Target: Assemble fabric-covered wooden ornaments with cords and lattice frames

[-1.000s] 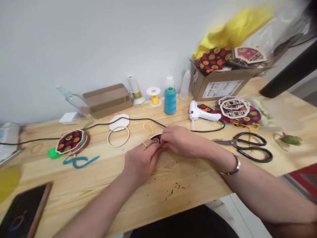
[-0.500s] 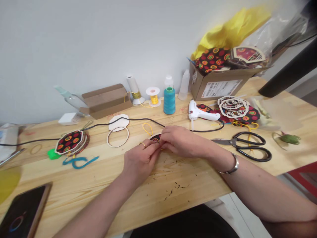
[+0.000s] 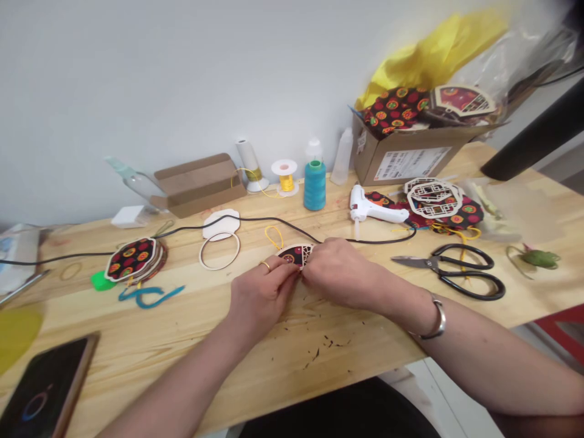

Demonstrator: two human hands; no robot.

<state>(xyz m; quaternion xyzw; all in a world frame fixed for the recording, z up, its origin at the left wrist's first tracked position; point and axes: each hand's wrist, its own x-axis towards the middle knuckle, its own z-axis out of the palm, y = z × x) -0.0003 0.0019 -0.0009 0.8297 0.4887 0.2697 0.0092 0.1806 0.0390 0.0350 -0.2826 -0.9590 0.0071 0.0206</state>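
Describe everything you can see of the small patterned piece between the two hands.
The small patterned piece has dark fabric with reddish print, a pale curved border and, toward the right, a pale lattice that looks like thin wood. A yellow cord loop meets its upper-left edge. The left hand holds it from below left; the right hand covers its right end, fingertips hidden. Its lower edge is hidden too, and I can't tell whether it touches the tabletop.

1. Box (image 3: 404, 145), beyond the right hand (image 3: 344, 274): a white label (image 3: 411, 163) on its front bears barcodes (image 3: 389, 164); the print is too small to read.
2. Side of the box: a smaller label (image 3: 362, 142), unreadable.
3. Phone (image 3: 50, 386), well left of the left hand (image 3: 258, 292): it shows a lit ring (image 3: 35, 406).
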